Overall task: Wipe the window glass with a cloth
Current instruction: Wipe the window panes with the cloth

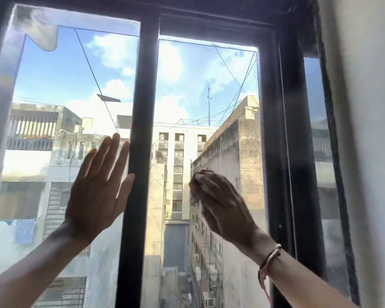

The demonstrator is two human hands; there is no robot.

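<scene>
A window with a dark frame fills the view; its middle glass pane (207, 85) lies between two black uprights. My right hand (222, 203) presses a small crumpled cloth (197, 186) flat against the lower part of that pane; only the cloth's pale and reddish edges show past my fingers. My left hand (98, 190) lies open and flat on the left glass pane (65, 74), fingers spread, thumb touching the central black upright (140, 152). It holds nothing.
A white wall (369, 130) borders the window on the right, past a narrow third pane (316, 130). A pale smear sits in the top left corner of the left pane (40, 30). Buildings and sky lie outside. A thread bracelet circles my right wrist (269, 261).
</scene>
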